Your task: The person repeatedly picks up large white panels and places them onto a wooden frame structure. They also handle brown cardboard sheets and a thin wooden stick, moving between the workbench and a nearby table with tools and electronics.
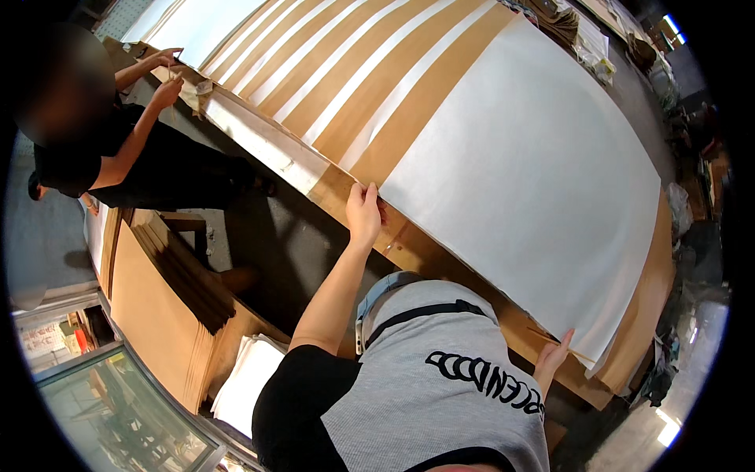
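Observation:
A large white sheet (pixel 535 173) lies over brown paper on the long table and reaches to the edge nearest me. My left hand (pixel 366 216) is closed at the sheet's near left corner, thumb and forefinger on the edge where white meets brown. My right hand (pixel 554 360) is at the near right corner, its thumb and fingers closed on the sheet's edge, with part of the palm hidden. Left of the white sheet, brown paper sheets (pixel 417 114) and white ones alternate in overlapping strips.
At the far left another person (pixel 134 157) in black stands along the same table, both hands raised near its edge. Behind my left side are stacked brown boards (pixel 161 307) and a pile of white sheets (pixel 250 381). A glass-topped surface (pixel 126 417) stands lower left. Plastic-wrapped items (pixel 594 55) lie beyond the table.

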The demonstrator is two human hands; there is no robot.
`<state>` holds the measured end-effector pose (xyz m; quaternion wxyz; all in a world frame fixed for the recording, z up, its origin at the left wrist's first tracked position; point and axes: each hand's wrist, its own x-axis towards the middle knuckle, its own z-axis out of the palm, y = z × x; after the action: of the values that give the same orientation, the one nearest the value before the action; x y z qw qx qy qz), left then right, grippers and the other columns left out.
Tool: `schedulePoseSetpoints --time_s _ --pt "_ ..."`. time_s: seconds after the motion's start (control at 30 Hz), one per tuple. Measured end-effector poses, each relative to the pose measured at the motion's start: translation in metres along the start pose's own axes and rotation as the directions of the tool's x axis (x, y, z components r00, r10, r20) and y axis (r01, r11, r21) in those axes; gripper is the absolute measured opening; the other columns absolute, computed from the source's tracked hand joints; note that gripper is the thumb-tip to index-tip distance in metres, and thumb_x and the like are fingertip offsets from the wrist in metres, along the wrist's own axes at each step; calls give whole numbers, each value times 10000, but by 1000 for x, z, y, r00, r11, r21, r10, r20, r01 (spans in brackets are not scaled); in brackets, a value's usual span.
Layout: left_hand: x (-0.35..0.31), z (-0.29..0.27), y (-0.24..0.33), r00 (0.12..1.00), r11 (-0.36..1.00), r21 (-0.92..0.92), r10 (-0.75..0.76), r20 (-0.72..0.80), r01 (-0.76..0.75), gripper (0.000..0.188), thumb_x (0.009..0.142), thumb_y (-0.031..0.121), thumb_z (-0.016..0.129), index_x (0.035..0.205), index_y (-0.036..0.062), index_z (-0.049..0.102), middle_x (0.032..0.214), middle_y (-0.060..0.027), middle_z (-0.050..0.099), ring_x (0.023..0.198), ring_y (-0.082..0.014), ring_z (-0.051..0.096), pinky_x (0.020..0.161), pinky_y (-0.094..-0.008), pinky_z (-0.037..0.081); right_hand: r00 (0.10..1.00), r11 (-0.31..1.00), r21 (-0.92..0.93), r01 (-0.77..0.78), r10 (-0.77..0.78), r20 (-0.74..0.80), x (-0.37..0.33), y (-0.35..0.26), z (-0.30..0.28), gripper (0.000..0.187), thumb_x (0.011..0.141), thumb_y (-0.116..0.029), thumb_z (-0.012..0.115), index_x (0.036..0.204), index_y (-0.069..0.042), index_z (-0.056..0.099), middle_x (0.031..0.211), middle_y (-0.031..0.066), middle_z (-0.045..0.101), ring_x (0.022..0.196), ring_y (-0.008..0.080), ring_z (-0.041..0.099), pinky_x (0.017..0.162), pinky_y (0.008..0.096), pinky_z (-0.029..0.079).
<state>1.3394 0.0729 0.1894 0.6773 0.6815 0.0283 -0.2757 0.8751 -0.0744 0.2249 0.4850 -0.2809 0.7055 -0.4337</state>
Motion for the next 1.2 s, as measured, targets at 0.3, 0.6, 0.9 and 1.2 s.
schedulePoseSetpoints --time_s 0.3,0.6,0.9,1.2 --pt "5 4 5 997 996 27 -80 -20 81 214 886 200 412 769 22 390 547 -78 488 347 -151 456 297 -276 366 1000 1000 13 11 -11 14 -6 -5 5 423 803 -455 555 1003 -82 560 424 -61 306 302 36 226 288 208 142" --pt "11 0 2 995 995 26 -100 -4 100 215 875 206 437 765 27 393 552 -85 490 369 -166 474 322 -289 400 999 999 23 27 -27 18 -16 -8 10 395 809 -402 573 1021 -69 559 526 -66 407 336 34 220 302 214 159" --pt "-42 30 45 676 452 603 707 207 -657 179 763 72 588 878 -6 476 838 -110 477 796 -262 441 673 -355 384 1000 1000 24 -2 1 25 6 0 -3 540 794 -376 598 1170 -9 477 853 -62 457 535 32 313 425 204 236" --pt "-62 67 6 292 314 167 411 864 -935 155 570 60 711 691 123 638 970 -15 570 909 -239 462 745 -332 387 999 998 37 48 -49 13 25 18 -15 492 773 -411 615 1051 -17 518 579 -69 293 438 52 239 394 236 167"
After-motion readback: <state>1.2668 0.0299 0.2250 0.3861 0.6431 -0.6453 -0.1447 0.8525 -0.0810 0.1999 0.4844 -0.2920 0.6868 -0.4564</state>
